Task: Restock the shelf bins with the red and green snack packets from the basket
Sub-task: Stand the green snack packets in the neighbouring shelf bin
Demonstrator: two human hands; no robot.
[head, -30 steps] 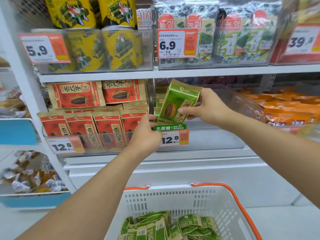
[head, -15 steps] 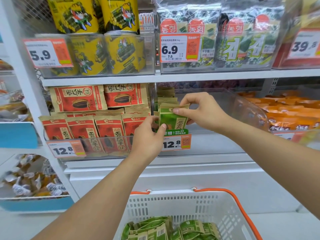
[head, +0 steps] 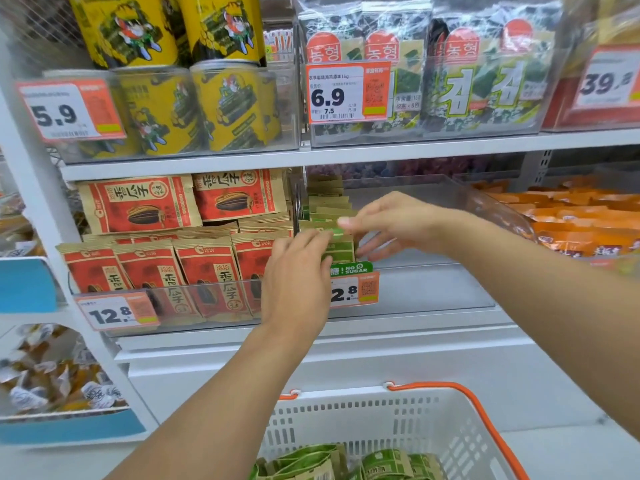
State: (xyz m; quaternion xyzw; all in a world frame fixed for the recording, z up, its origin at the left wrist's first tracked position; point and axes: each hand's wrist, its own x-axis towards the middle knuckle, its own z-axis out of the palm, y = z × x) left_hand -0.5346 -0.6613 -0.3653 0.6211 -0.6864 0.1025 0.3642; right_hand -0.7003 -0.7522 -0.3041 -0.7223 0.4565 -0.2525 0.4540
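Lowered since before, the green packet (head: 337,245) stood in the clear bin (head: 450,289); right hand (head: 391,225) seemingly pinched it, left hand (head: 298,278) touched it, fingers straight.

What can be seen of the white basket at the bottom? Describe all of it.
The basket is white plastic, its walls pierced with rows of small slots, and has an orange handle hinged at the rim and lying back along the right edge. It sits low in front of the shelves, below both arms, cut off by the picture's bottom edge. Green snack packets lie loosely piled inside. Neither hand touches it.
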